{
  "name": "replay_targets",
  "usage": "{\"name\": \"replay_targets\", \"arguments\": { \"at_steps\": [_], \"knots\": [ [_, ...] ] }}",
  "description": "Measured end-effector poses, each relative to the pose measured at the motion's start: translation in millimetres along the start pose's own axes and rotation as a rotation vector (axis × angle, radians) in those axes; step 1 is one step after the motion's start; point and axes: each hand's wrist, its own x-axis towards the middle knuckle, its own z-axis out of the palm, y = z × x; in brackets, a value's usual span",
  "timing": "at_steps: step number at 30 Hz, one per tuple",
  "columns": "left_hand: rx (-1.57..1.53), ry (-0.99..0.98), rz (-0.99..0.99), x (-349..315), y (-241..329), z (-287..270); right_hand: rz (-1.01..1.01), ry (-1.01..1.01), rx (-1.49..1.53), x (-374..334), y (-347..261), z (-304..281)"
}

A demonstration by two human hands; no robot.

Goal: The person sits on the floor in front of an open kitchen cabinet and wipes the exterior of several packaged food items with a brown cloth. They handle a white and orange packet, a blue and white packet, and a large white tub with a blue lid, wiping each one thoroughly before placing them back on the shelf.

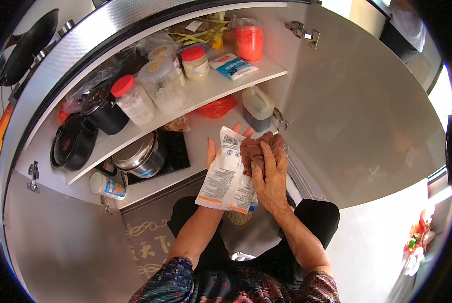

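A white plastic packet [223, 178] with fine print, a barcode and an orange strip lies across my left hand [211, 151], above my lap. The thumb and some fingertips stick out past its edges; the rest of that hand is hidden beneath it. My right hand [273, 186] grips a crumpled brown cloth [251, 152] and presses it against the packet's right side. Below the packet, a round tan thing with a bit of blue [239, 217] shows partly between my knees; its kind is unclear.
An open cupboard stands ahead, its shelf [205, 92] bearing red-lidded jars [134, 101], black pots [74, 141] and a white-blue packet [233, 66]. Beneath are a steel pot [140, 154], a white canister [107, 186] and a jug [257, 108]. The right door [367, 116] stands wide open.
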Motion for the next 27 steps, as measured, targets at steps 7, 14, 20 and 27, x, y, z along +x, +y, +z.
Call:
{"name": "replay_targets", "arguments": {
  "at_steps": [7, 14, 20, 27],
  "knots": [
    [0.008, 0.029, -0.054, -4, 12, 0, -0.215, -0.058, 0.04, -15, -20, -16],
    [-0.095, -0.075, -0.249, -15, -12, 0, 0.055, -0.069, 0.067, 35, 12, -33],
    [-0.116, 0.089, -0.39, -36, -26, -14, 0.811, -0.693, 0.954, 28, 29, -51],
    [0.164, 0.215, -0.412, -49, -20, -16, 0.622, -0.577, 1.014, 4, 35, -50]
  ]
}}
